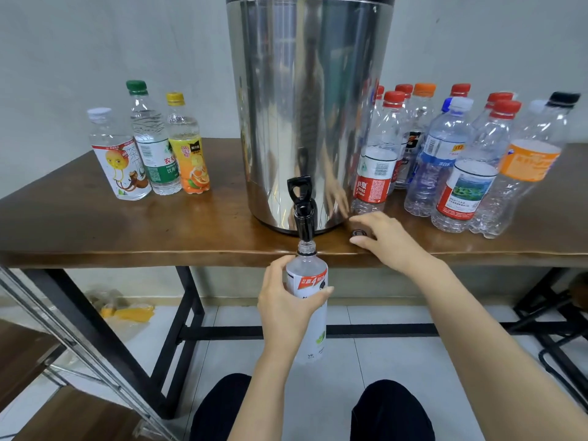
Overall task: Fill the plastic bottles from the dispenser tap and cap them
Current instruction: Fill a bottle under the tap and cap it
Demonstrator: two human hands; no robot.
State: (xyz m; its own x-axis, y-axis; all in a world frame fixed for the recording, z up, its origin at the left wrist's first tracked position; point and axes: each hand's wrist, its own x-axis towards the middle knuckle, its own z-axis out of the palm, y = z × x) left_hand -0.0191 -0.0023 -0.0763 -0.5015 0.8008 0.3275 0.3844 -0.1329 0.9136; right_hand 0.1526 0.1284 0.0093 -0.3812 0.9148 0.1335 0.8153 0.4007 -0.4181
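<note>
A steel dispenser (305, 106) stands on the wooden table (127, 230), its black tap (304, 211) overhanging the front edge. My left hand (286, 307) grips an uncapped clear bottle (307, 272) with a white label, held upright with its open neck right under the spout. The tap lever is up and no stream is visible. My right hand (388, 240) rests on the table right of the tap, thumb and forefinger apart on either side of a small black cap (358, 233) lying on the wood.
Three capped bottles (149, 144) with liquid stand at the left of the table. Several capped bottles that look empty (445, 154) crowd the right side. Black table legs and a crossbar run below. My knees are at the bottom edge.
</note>
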